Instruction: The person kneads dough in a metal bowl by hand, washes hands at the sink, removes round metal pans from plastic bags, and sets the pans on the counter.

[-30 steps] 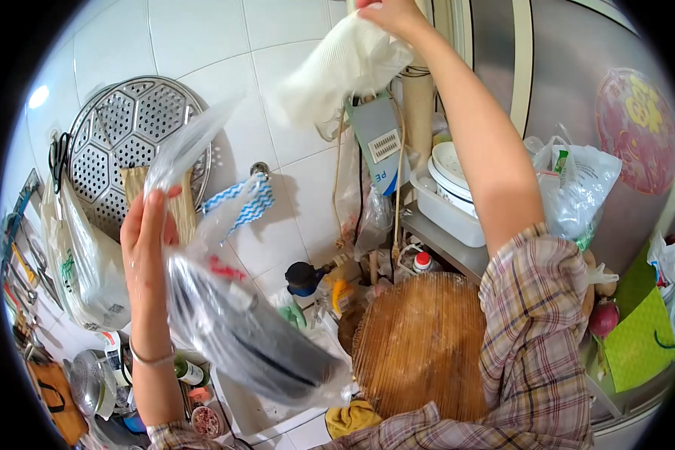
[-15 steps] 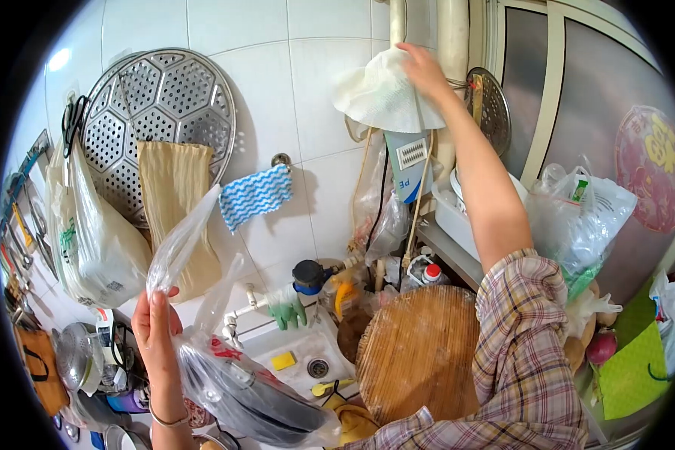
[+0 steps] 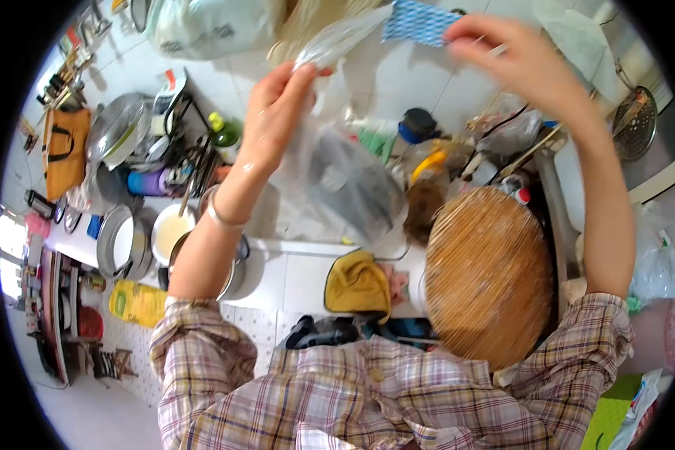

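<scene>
My left hand (image 3: 277, 112) is closed around the gathered neck of a clear plastic bag (image 3: 345, 37), holding it up. The bag hangs in front of the sink with a dark, smooth thing (image 3: 356, 187) inside, too blurred to name. To the upper right, my right hand (image 3: 514, 60) is raised with its fingers half bent and somewhat apart, slightly smeared by motion. Nothing shows between those fingers. Its fingertips appear beside a blue-and-white wavy cloth (image 3: 420, 22) hanging on the wall; whether they touch it I cannot tell.
A round wooden board (image 3: 491, 274) stands right of the sink (image 3: 266, 217). A yellow cloth (image 3: 358, 285) lies at the counter's front edge. Pots (image 3: 120, 240) and a bowl (image 3: 174, 229) crowd the left. A white cloth (image 3: 581, 45) hangs upper right, near a round strainer (image 3: 636, 124).
My right hand has left the white cloth on the pipe and come left and toward the bag. My left hand still holds the bag. The camera view has tilted down and turned left.
</scene>
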`<action>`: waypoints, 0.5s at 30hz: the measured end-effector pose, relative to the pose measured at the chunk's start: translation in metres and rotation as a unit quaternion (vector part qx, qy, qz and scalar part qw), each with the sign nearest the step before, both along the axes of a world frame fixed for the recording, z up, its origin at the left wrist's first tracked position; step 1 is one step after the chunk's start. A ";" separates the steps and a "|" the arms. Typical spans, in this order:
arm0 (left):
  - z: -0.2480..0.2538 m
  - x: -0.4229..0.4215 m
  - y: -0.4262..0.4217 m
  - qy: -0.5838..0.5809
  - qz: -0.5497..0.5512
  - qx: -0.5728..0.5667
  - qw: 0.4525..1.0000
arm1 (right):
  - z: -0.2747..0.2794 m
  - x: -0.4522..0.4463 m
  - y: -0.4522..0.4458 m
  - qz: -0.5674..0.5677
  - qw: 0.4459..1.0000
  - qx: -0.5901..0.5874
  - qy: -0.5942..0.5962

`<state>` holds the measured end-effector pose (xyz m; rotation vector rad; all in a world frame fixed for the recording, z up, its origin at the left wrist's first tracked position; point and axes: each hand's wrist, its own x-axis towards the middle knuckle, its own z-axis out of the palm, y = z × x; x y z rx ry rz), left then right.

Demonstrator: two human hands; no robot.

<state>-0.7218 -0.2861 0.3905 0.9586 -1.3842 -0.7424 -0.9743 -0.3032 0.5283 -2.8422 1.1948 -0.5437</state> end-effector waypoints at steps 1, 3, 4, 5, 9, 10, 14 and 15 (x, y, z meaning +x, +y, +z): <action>-0.005 0.001 0.003 0.022 -0.014 0.010 1.000 | -0.022 0.027 0.021 -0.002 0.999 0.034 0.017; -0.011 0.008 0.013 0.038 -0.035 0.032 0.998 | -0.070 0.069 0.043 0.021 0.998 0.041 0.035; -0.016 0.012 0.021 0.059 -0.056 0.047 0.996 | -0.092 0.086 0.048 0.033 0.999 0.014 0.009; -0.023 0.012 0.026 0.054 -0.063 0.055 0.995 | -0.111 0.100 0.054 0.025 0.999 0.021 0.004; -0.042 0.039 0.064 0.102 -0.101 0.089 0.986 | -0.151 0.141 0.091 -0.066 0.995 0.074 -0.019; -0.048 0.047 0.075 0.071 -0.113 0.100 0.986 | -0.159 0.145 0.102 -0.075 0.989 0.106 -0.070; -0.066 0.082 0.125 -0.009 -0.215 0.098 0.972 | -0.184 0.152 0.156 -0.078 0.971 0.163 -0.154; -0.070 0.091 0.137 -0.025 -0.248 0.071 0.966 | -0.187 0.153 0.169 -0.082 0.971 0.168 -0.151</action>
